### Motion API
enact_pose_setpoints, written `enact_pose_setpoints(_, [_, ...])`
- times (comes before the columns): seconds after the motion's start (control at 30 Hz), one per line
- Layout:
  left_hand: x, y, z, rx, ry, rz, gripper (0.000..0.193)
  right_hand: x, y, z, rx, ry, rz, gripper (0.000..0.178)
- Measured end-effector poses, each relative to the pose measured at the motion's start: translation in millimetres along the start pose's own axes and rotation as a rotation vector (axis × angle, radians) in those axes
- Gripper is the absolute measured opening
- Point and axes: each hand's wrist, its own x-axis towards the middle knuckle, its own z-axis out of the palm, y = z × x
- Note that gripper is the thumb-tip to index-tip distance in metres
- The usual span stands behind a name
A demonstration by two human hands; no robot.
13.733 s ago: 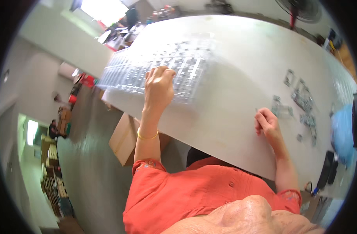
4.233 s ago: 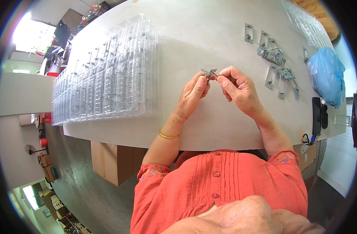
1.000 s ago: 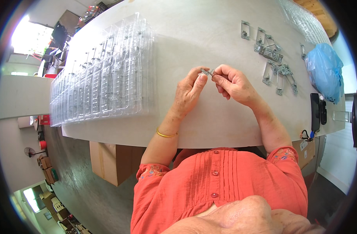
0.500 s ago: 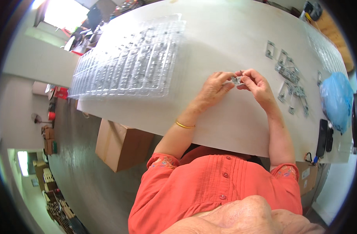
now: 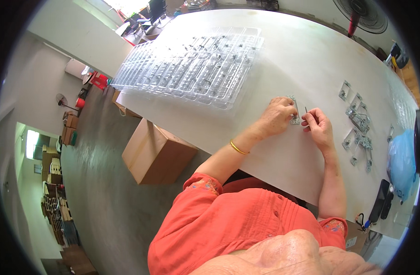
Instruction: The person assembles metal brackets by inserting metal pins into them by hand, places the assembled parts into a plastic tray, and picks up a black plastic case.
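My left hand (image 5: 278, 114) is closed on a small silvery metal frame (image 5: 295, 120), long and narrow, at the tabletop; the fingers cover its middle. Just to the right, my right hand (image 5: 320, 128) pinches a thin dark rod (image 5: 305, 110) that points up from the fingertips. It is too small to name more exactly. A gap separates the two hands. Farther right on the white table (image 5: 274, 59) lie several similar metal frames, some in a loose cluster (image 5: 359, 119) and a single one (image 5: 344, 90) behind it.
Clear plastic trays (image 5: 226, 107) with small metal parts in their slots cover the table's left side. At the right edge are a blue plastic bag (image 5: 401, 158) and a black case (image 5: 379, 199). A cardboard box (image 5: 157, 153) stands below the left edge. A fan (image 5: 361, 16) is beyond the far edge.
My hands have come apart from around one metal piece. The left now has the frame at the tabletop, and the right holds the thin rod upright. The whole view has shifted and tilted.
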Motion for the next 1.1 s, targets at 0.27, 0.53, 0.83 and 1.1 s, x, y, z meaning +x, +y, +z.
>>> enact_pose_setpoints(0.27, [6.4,16.5,-1.0,0.179,-0.145,-0.108,0.009,5.7,9.1,-6.5,0.045,0.025,0.005,0.015])
enact_pose_setpoints(0.53, [-3.0,23.9,-0.4,0.2,-0.123,-0.079,0.008,9.8,14.7,-1.8,0.066,0.033,0.014,0.017])
enact_pose_setpoints(0.83, [-12.6,81.7,-122.5,0.193,-0.054,0.12,0.006,10.8,22.4,-7.7,0.084,0.044,0.013,0.016])
enact_pose_setpoints(1.1, [28.7,10.0,-235.8,0.321,0.133,-0.009,0.006,8.2,20.1,-3.6,0.055,0.077,0.041,0.014])
